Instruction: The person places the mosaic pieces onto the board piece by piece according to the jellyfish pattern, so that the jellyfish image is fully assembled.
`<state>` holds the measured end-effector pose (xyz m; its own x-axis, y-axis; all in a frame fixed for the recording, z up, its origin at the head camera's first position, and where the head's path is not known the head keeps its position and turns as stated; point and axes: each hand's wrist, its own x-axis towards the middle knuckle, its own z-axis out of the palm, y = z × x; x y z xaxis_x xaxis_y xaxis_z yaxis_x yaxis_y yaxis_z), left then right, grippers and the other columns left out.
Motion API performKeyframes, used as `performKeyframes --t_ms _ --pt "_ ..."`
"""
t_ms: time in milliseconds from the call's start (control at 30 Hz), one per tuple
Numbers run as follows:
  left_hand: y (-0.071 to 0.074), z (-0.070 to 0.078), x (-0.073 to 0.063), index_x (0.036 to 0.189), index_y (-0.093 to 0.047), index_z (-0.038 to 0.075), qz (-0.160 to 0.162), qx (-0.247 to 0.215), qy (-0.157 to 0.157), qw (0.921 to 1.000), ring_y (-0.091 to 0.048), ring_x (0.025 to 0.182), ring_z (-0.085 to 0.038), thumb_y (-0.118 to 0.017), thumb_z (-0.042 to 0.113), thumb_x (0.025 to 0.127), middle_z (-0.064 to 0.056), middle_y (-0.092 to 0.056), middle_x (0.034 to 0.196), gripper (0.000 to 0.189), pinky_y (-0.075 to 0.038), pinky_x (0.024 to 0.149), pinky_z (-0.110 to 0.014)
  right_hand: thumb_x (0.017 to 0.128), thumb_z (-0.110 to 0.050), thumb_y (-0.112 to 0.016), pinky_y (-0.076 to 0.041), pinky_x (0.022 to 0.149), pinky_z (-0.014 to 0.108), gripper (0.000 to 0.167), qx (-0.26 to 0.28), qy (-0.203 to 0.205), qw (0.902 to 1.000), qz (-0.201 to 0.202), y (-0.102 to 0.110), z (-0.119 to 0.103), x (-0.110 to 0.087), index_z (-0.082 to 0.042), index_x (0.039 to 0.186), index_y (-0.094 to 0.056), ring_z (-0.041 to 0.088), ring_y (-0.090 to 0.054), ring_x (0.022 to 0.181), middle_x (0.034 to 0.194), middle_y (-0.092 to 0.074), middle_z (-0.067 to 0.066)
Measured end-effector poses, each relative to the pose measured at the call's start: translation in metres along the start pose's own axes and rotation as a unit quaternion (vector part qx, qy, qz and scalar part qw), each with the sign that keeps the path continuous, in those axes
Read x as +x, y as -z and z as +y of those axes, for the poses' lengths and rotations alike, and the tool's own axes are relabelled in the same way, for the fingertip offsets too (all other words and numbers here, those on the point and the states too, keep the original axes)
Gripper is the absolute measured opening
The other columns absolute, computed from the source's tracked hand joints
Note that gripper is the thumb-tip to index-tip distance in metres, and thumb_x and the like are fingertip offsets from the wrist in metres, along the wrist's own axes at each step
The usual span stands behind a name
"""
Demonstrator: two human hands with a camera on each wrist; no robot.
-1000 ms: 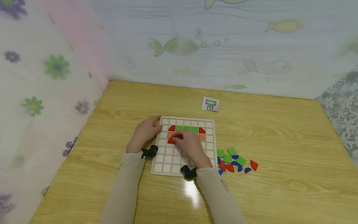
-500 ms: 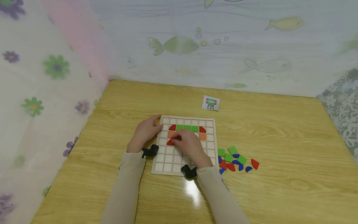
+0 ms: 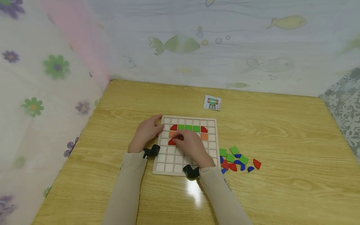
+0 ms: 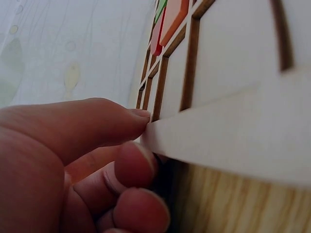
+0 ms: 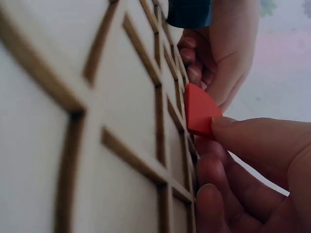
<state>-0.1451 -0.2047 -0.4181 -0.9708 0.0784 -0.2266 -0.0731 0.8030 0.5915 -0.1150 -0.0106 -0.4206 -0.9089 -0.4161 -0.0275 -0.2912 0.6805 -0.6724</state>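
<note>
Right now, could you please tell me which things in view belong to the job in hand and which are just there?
In use: wooden grid board, red piece in the right hand, pieces set in the board, loose pieces beside it, picture card showing a similar pattern.

Just there: table, fish-patterned wall covering, flowered wall covering, wrist cameras.

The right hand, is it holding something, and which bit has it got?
Yes: the right hand pinches a red quarter-circle piece near one edge, with the thumb on its flat face.
</note>
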Motion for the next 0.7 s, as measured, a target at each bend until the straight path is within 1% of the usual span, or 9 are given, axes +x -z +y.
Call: performKeyframes --t_ms 100,300,400,567,700 --pt "-0.0002 0.0004 -0.0002 0.138 -0.035 0.019 0.002 0.001 -0.002 1.0 -0.047 0.047 -0.017 -0.051 0.031 0.088 0.001 -0.056 0.056 0.054 -0.036 0.05 -0.031 0.084 -0.025 -0.062 -0.043 0.073 0.027 0.008 0.003 0.005 1.0 0.002 0.0002 -0.0002 0.0006 -0.025 0.09 -0.067 0.007 -0.054 0.083 0.091 -0.061 -0.011" --pt "-0.0008 -0.0005 -0.0002 0.138 -0.035 0.02 0.004 0.002 0.002 1.0 -0.047 0.047 -0.018 -0.051 0.032 0.088 0.001 -0.056 0.057 0.054 -0.037 0.051 -0.031 0.084 -0.022 -0.061 -0.043 0.078 0.029 0.012 -0.021 0.027 0.9994 0.005 0.0003 -0.0023 0.001 -0.022 0.094 -0.068 0.01 -0.055 0.09 0.098 -0.061 -0.006" --pt "-0.0013 -0.0012 0.0005 0.138 -0.035 0.02 0.002 0.004 0.001 1.0 -0.047 0.047 -0.017 -0.051 0.031 0.088 0.001 -0.056 0.057 0.054 -0.036 0.051 -0.031 0.084 -0.021 -0.061 -0.043 0.078 0.03 0.013 -0.032 0.034 0.9989 0.005 0.0008 -0.0031 0.0008 -0.021 0.096 -0.068 0.011 -0.055 0.091 0.098 -0.06 -0.005" --pt "-0.0005 -0.0011 0.0016 0.138 -0.035 0.019 0.001 0.004 -0.001 1.0 -0.047 0.047 -0.017 -0.051 0.032 0.088 0.001 -0.056 0.057 0.054 -0.037 0.051 -0.031 0.083 -0.022 -0.064 -0.043 0.074 0.028 0.011 -0.035 0.039 0.9986 -0.002 0.0018 -0.0048 0.0011 -0.02 0.092 -0.068 0.01 -0.053 0.084 0.094 -0.058 -0.006" --pt "0.0011 0.0 0.0014 0.138 -0.035 0.018 -0.002 0.005 -0.001 1.0 -0.047 0.047 -0.017 -0.051 0.033 0.089 0.001 -0.056 0.057 0.054 -0.037 0.05 -0.031 0.081 -0.024 -0.066 -0.042 0.069 0.025 0.007 -0.046 0.045 0.9976 -0.026 0.002 -0.006 0.0014 -0.021 0.088 -0.067 0.008 -0.05 0.077 0.089 -0.055 -0.008"
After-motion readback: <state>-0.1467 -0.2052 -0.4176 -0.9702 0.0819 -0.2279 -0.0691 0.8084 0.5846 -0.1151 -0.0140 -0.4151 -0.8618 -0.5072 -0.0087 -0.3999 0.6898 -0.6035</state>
